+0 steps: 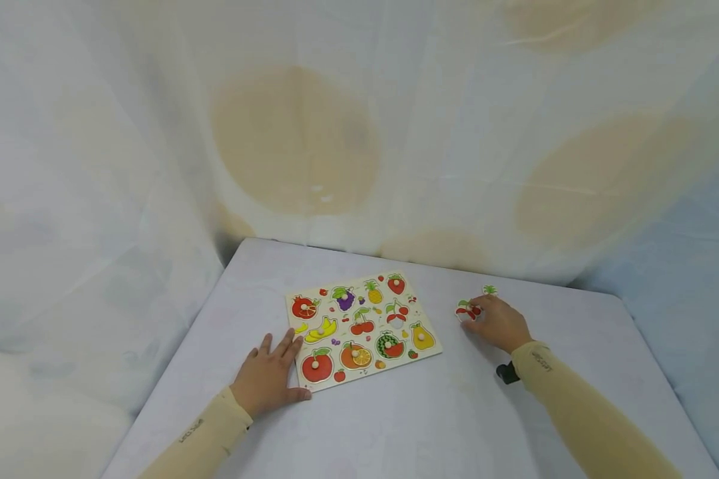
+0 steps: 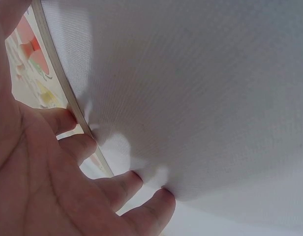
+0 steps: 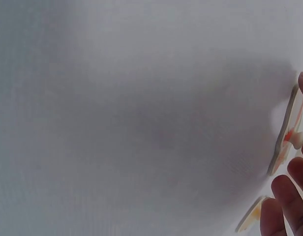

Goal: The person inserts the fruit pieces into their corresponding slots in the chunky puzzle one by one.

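A wooden fruit puzzle board [image 1: 368,370] lies flat in the middle of the table, with several fruit pieces seated in it. My left hand [image 1: 266,379] lies flat on the table, its straight fingers [image 2: 82,147] against the board's near left edge [image 2: 58,73]. To the right of the board, my right hand [image 1: 498,324] pinches a loose red cherry piece [image 1: 466,311]. The right wrist view shows that piece [image 3: 284,132] edge-on between my fingertips [image 3: 289,191]. A second loose piece with a green top [image 1: 489,290] lies just behind the hand.
A pale grey cloth covers the table [image 1: 395,426]. White draped fabric with tan patches [image 1: 299,140] hangs close behind and at both sides. A black strap [image 1: 506,372] sits at my right wrist.
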A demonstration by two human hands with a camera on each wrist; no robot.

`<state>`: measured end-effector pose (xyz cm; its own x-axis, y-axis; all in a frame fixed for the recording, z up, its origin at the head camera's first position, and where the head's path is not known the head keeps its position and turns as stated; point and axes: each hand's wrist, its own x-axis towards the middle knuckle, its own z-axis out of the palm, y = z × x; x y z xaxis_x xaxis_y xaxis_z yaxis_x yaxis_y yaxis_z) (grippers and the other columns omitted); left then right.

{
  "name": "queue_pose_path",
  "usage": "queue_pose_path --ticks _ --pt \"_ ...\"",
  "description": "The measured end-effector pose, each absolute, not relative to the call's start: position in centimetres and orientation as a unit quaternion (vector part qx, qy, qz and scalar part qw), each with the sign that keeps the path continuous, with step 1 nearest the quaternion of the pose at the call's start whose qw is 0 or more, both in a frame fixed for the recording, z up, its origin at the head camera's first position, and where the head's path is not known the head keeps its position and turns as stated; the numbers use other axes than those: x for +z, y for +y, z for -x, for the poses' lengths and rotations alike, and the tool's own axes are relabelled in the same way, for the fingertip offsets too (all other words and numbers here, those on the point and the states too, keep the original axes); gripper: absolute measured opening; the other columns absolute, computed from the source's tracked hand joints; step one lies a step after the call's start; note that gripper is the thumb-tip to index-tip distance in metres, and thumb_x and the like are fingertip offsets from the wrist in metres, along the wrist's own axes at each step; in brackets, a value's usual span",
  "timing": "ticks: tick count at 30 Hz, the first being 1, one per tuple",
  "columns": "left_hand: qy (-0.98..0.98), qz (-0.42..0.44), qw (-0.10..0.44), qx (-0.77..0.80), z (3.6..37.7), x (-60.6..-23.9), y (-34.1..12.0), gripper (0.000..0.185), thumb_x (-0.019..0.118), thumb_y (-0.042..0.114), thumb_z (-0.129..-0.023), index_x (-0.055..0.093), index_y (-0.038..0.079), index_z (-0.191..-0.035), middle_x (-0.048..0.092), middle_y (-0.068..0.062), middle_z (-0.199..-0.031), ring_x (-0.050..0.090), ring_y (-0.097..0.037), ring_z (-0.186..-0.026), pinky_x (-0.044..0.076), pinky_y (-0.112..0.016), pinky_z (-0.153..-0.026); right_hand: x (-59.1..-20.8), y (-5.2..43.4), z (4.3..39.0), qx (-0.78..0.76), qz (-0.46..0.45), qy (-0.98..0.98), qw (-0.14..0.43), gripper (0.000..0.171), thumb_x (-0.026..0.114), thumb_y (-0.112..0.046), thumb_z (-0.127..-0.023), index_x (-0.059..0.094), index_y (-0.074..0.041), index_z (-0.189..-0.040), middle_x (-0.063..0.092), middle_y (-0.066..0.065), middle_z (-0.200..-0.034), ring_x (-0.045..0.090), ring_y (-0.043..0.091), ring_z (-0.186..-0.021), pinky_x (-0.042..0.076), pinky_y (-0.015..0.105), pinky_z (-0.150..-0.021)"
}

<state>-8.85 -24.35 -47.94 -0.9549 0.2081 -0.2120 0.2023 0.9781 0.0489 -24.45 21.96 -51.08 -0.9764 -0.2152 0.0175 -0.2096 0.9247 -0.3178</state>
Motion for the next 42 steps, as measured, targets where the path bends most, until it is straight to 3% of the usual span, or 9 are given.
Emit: queue_pose_path --ticks 13,26,42 --pt "0.989 -0.102 0.11 0.013 8.8 -47.8 -24.3 0.107 0.073 0.071 -0.073 0.037 0.011 -0.155 0.029 -0.012 -0.161 0.032 -0.056 -0.136 0.038 -0.067 -0.101 -51.2 21.3 24.8 -0.148 0.112 0.983 0.007 0.05 0.082 -0.034 -0.081 0.069 -0.002 -0.118 0.065 0.008 -0.097 0.061 0.023 -0.079 0.055 0.045 -0.07" --pt "0.988 -0.102 0.112 0.017 8.7 -47.9 -24.3 0.108 0.072 0.072 -0.073 0.037 0.011 -0.155 0.029 -0.012 -0.161 0.032 -0.056 -0.136 0.037 -0.068 -0.101 -51.3 21.1 25.1 -0.163 0.109 0.981 0.005 0.043 0.082 -0.027 -0.079 0.069 0.001 -0.11 0.063 0.007 -0.089 0.058 0.023 -0.075 0.053 0.044 -0.07" --pt "0.989 -0.104 0.107 0.007 8.7 -47.8 -24.3 0.108 0.072 0.072 -0.073 0.038 0.011 -0.155 0.03 -0.012 -0.16 0.033 -0.055 -0.136 0.038 -0.067 -0.101 -50.7 20.9 24.8 -0.166 0.095 0.982 0.01 0.047 0.083 -0.03 -0.076 0.07 -0.002 -0.112 0.067 0.01 -0.097 0.06 0.026 -0.084 0.055 0.047 -0.079"
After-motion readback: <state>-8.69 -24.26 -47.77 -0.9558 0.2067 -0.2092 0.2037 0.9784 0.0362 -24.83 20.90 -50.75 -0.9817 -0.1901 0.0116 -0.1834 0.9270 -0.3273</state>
